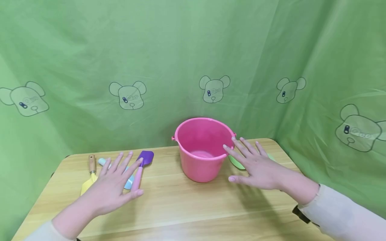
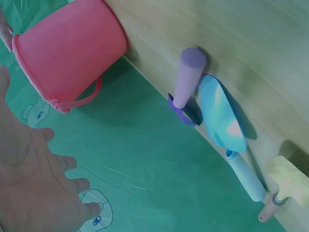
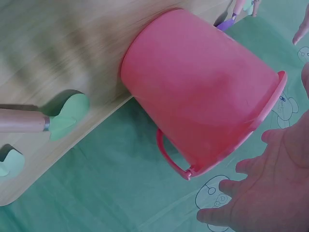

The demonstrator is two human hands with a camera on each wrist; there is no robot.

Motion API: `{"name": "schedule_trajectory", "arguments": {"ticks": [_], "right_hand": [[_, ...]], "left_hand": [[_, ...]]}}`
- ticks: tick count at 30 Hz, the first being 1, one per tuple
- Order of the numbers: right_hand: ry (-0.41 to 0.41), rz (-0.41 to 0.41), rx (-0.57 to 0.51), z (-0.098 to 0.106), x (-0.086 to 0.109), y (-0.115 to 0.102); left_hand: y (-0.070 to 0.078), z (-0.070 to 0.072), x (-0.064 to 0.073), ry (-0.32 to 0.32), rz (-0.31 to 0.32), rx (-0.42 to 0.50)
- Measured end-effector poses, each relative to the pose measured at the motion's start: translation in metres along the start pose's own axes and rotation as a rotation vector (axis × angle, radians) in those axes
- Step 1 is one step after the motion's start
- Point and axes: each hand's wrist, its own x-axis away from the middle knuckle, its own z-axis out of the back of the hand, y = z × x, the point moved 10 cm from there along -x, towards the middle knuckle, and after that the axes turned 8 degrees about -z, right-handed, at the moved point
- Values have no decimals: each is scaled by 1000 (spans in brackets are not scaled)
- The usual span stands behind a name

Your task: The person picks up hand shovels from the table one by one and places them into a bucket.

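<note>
Hands point(image 1: 114, 187) spread (flat), pink bucket point(image 1: 202, 150) between

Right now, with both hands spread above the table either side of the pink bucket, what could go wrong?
1. The right hand hovers close beside the pink bucket; a sideways sweep might knock the empty bucket over.
2. The purple spatula, blue scoop and yellow trowel lie crowded under the left hand; reaching for one could nudge the others.
3. A green tool lies mostly hidden beneath the right hand in the head view, so it may be bumped unseen.
</note>
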Motion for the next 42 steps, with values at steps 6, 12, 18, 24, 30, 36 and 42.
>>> {"name": "schedule_trajectory", "arguments": {"ticks": [6,12,18,24,30,36,42], "right_hand": [[-4,2,2,3,-3,-1],[-14,5,-4,4,-5,-4],[-28,8,-2,3,-7,-7],[-24,19,12,3,-8,-11],[-27,14,11,3,-6,-10],[-42,7,4,0,-6,-10],[-39,13,-1,1,-7,-13]], "left_hand": [[6,1,-11,-5,-16,12],[14,4,-19,2,-42,16],[17,3,-26,-7,-49,27],[24,2,-38,-12,-66,19],[36,3,-51,-27,-85,25],[47,0,-61,-45,-94,40],[55,-6,-72,-44,-114,47]]}}
